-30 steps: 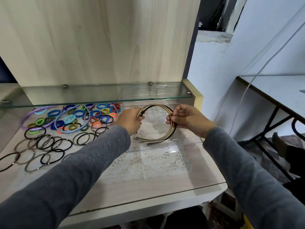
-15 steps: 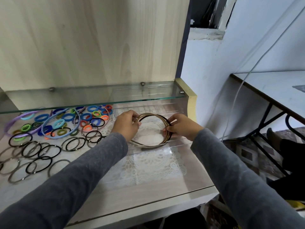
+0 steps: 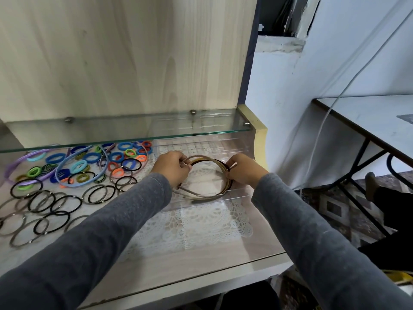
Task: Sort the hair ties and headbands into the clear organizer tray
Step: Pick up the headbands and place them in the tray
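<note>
A bundle of thin headbands (image 3: 206, 159) in tan, gold and black lies low inside the clear organizer tray (image 3: 207, 202) on the right of the desk. My left hand (image 3: 171, 167) grips the bundle's left side. On its right side my right hand (image 3: 242, 171) pinches it. Left of the tray a spread of loose hair ties (image 3: 89, 166) covers the desk: coloured fabric ones at the back, thin black and grey elastic ones (image 3: 44, 204) in front. A lilac headband (image 3: 20, 163) and a light blue headband (image 3: 64, 166) lie among them.
A glass shelf (image 3: 125, 133) hangs just above the tray and the ties. A white lace doily (image 3: 201, 224) lies under and in front of the tray. The desk's front edge (image 3: 201, 280) is near. A dark-framed table (image 3: 368, 117) stands to the right.
Both hands have lowered the headband bundle from above the tray down into it, under the glass shelf. The view has shifted slightly.
</note>
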The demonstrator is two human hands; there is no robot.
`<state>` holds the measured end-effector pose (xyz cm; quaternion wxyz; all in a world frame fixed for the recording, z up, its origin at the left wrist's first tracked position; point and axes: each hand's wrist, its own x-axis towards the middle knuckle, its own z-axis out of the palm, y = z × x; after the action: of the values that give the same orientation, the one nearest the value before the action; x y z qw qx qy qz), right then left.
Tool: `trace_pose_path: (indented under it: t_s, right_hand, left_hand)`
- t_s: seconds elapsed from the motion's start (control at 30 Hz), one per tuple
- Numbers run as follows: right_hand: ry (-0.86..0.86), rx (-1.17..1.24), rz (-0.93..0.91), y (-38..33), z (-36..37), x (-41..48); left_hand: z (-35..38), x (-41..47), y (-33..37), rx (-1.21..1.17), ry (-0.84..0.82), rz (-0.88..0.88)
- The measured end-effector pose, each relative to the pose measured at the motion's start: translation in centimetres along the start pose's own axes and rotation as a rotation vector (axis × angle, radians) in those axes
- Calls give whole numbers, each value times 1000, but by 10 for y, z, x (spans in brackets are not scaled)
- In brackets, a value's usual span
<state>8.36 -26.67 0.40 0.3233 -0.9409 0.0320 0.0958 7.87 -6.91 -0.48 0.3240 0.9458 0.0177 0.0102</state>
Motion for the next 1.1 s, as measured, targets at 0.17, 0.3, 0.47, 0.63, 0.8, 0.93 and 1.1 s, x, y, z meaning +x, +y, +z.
trace_pose_path:
  t_s: [0.17, 0.3, 0.47, 0.63, 0.8, 0.93, 1.1]
  right_hand:
    - [43, -90, -74, 1, 3, -2]
    - [88, -245, -131, 0, 6, -1]
    - [116, -362, -168, -2, 12, 0]
    - [136, -403, -183, -3, 15, -2]
    - [161, -399, -205, -4, 14, -6]
    - [172, -394, -208, -3, 14, -7]
    - [178, -391, -196, -3, 16, -5]
  left_hand:
    - [-4, 1, 4, 4, -86, -57]
    - [-7, 5, 5, -82, -171, -138]
    - [3, 27, -12, -332, -231, -234]
    - [-12, 7, 4, -359, -256, -252]
    - [-15, 5, 3, -352, -251, -222]
    - [-16, 5, 3, -328, -268, -209]
    - [-14, 6, 5, -362, -281, -241]
